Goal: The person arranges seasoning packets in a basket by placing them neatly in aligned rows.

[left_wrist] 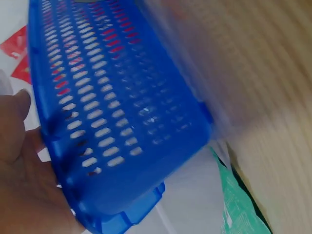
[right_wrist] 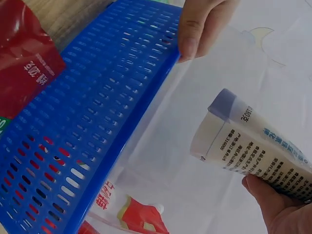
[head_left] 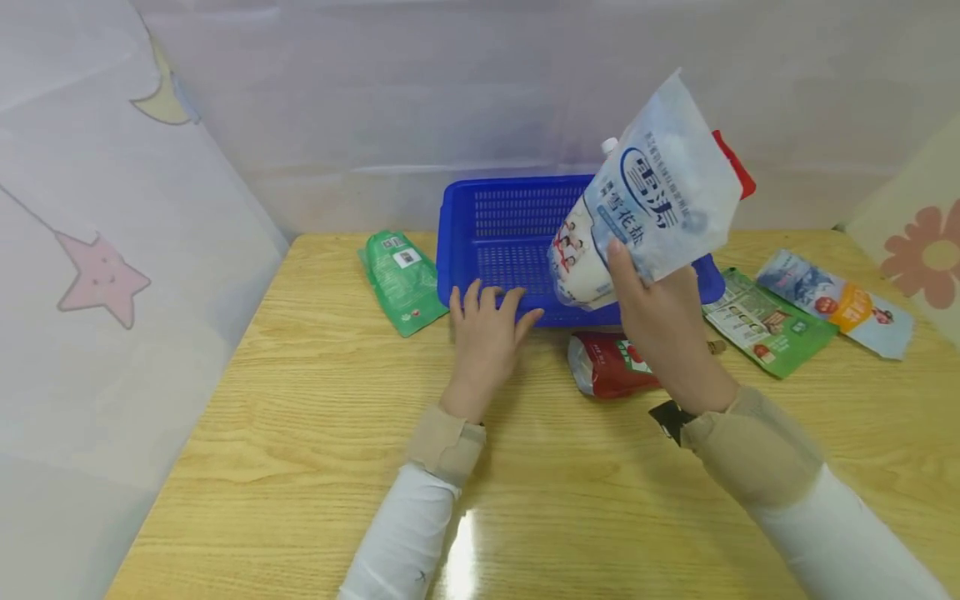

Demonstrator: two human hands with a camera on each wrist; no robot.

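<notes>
My right hand (head_left: pixel 663 329) grips a white and blue bag of salt (head_left: pixel 660 192), thumb across its printed front, and holds it tilted over the right part of a blue plastic basket (head_left: pixel 457 242). In the right wrist view the folded end of the salt bag (right_wrist: pixel 224 126) points toward the basket. My left hand (head_left: pixel 483 337) rests at the near rim of the basket, its fingers spread and reaching over the edge. Behind the salt bag, a white cap (head_left: pixel 609 147) and a red corner of packaging (head_left: pixel 735 164) show; the rest there is hidden.
A red pouch (head_left: pixel 611 367) lies before the basket, partly under my right hand. Left of the basket is a green packet (head_left: pixel 405 287). To the right lie another green packet (head_left: pixel 776 325) and a pale blue and orange one (head_left: pixel 843 304). A white sheet hangs behind the table.
</notes>
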